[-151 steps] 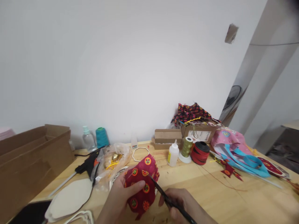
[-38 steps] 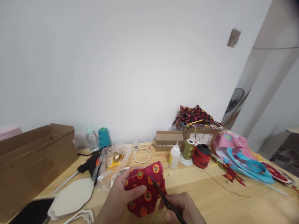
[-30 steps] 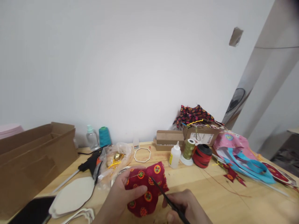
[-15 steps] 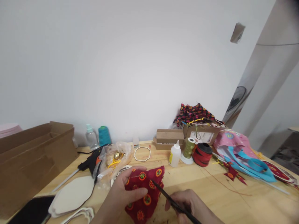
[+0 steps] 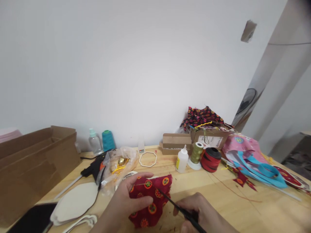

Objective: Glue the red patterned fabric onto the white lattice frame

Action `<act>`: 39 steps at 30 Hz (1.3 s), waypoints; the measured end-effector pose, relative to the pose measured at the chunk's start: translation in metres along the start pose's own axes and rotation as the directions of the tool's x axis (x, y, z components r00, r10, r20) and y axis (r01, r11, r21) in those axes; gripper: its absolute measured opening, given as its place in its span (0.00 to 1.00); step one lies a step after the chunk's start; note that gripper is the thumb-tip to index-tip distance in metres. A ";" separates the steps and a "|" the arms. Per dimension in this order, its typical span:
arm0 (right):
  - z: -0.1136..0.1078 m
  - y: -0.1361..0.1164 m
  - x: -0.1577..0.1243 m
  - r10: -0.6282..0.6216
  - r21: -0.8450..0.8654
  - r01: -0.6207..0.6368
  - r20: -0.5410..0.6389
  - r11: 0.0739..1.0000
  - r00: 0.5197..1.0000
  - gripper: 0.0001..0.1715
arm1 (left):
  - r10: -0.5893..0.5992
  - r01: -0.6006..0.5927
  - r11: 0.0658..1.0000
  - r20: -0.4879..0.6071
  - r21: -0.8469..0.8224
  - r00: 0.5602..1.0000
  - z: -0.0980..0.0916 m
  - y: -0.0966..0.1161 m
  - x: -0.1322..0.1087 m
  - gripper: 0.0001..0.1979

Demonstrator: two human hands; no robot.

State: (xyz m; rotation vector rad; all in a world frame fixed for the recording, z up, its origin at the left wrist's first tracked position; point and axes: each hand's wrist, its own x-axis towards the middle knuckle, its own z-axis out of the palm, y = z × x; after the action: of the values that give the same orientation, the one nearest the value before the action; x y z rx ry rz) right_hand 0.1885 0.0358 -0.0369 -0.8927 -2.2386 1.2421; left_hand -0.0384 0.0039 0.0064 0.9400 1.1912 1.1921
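A dark red cloth (image 5: 161, 202) printed with orange and green flowers is held up over the table. My left hand (image 5: 132, 197) grips it along its left side, thumb in front and fingers behind. In my right hand (image 5: 196, 210) is a pair of black scissors (image 5: 181, 208), whose handles are partly hidden by my fingers. The tip of the scissors reaches the cloth near its upper middle; I cannot tell if the blades are apart.
On the left are a cardboard box (image 5: 36, 168), a glue gun (image 5: 91, 169), a plastic bag (image 5: 111, 174) and white oval pieces (image 5: 75, 202). Behind the cloth stand a glue bottle (image 5: 182, 160), a green thread spool (image 5: 196, 152) and a red thread spool (image 5: 211, 160). Pink fabric (image 5: 243, 145) lies right.
The lower part of the cloth has risen slightly and folded. My right hand and the scissors have shifted a little against the cloth. My left hand keeps its hold.
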 end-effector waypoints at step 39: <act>-0.007 -0.031 -0.007 0.114 0.288 -0.128 0.064 0.949 0.991 0.32 | -0.040 0.040 0.999 0.016 0.010 0.999 0.000 0.005 -0.004 0.28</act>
State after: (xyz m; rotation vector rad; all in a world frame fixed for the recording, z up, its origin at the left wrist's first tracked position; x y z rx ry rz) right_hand 0.1875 0.0224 -0.0071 -0.9024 -1.9877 1.6141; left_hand -0.0394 0.0013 0.0122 0.9274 1.1982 1.1459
